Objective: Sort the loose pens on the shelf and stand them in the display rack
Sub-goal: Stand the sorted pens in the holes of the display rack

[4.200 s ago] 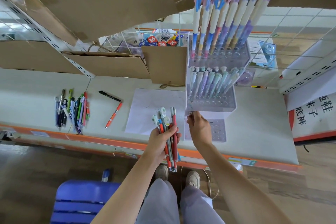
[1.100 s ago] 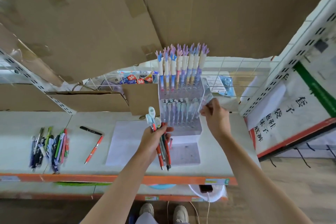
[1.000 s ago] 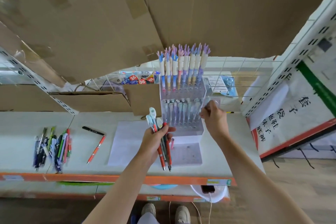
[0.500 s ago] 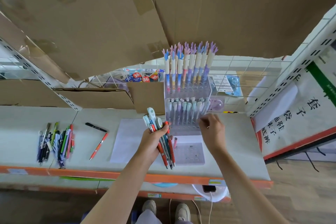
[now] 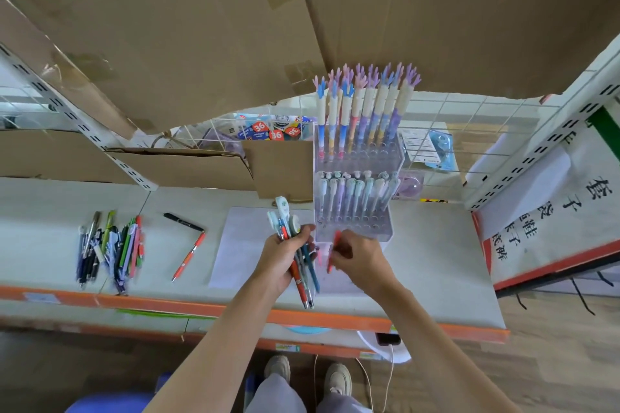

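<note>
In the head view the left hand (image 5: 283, 256) grips a mixed bunch of pens (image 5: 297, 251), and the right hand (image 5: 360, 256) pinches a blurred red pen (image 5: 333, 250). Both hide the near, lowest tier of the clear tiered plastic display rack (image 5: 355, 184). More loose coloured pens (image 5: 110, 248) lie far left on the grey shelf (image 5: 436, 261).

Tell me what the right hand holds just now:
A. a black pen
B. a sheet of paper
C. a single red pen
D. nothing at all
C. The right hand pinches one red pen just in front of the clear rack, while the left hand grips the bundle of pens; the black pen and the sheet of paper lie untouched on the shelf.
</note>
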